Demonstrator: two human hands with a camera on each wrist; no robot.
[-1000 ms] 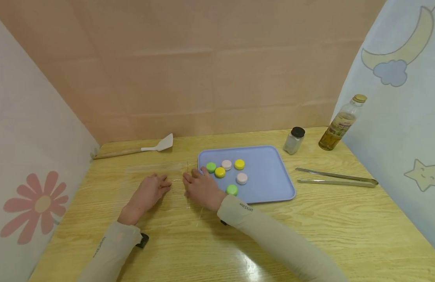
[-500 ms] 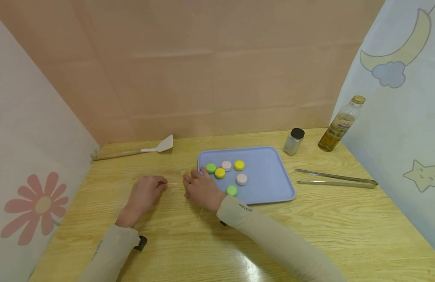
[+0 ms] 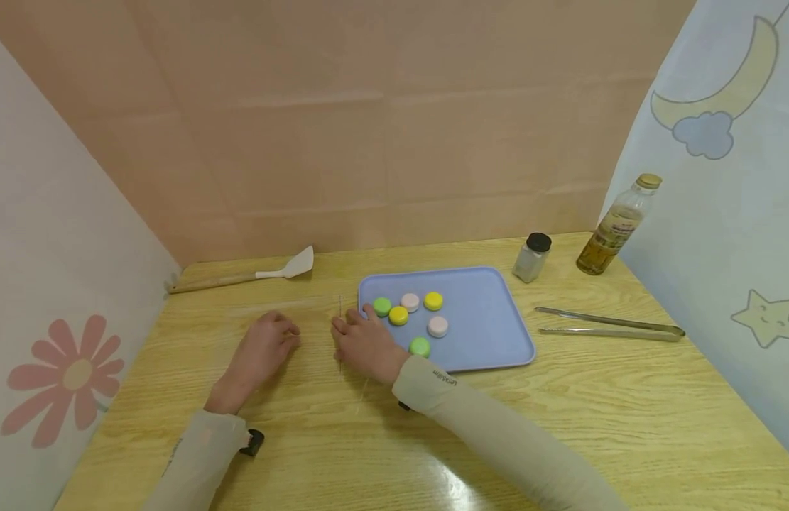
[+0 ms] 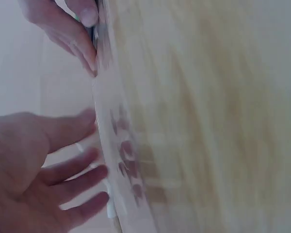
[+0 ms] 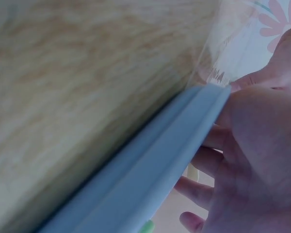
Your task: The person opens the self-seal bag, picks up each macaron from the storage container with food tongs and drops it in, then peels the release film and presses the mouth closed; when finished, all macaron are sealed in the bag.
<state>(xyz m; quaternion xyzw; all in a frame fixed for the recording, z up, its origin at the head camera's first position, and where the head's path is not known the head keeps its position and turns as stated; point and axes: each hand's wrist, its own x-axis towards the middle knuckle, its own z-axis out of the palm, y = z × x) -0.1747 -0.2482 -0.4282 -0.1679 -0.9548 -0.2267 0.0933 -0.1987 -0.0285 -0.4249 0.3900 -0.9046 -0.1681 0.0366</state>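
A clear, thin sheet (image 3: 241, 310) lies flat on the table, its right edge a straight line beside the blue tray (image 3: 483, 312). My left hand (image 3: 256, 355) is over the sheet, fingers apart and relaxed; in the left wrist view the left hand (image 4: 43, 170) holds nothing, fingertips close to the surface. My right hand (image 3: 368, 344) rests at the sheet's right edge, fingers reaching over the tray's left rim. The right wrist view has the right hand (image 5: 252, 160) beside the tray (image 5: 150, 165), with crinkled film near its thumb.
On the tray sit several macaron-like discs, green (image 3: 382, 306), yellow (image 3: 434, 301) and pink (image 3: 437, 326). A spatula (image 3: 273, 273) lies at the back left. Right of the tray are a black-lidded jar (image 3: 530, 261), an oil bottle (image 3: 610, 234) and metal tongs (image 3: 608, 324).
My left hand has drawn slightly left, away from the right hand, and its fingers have spread. The right hand has stayed nearly in place.
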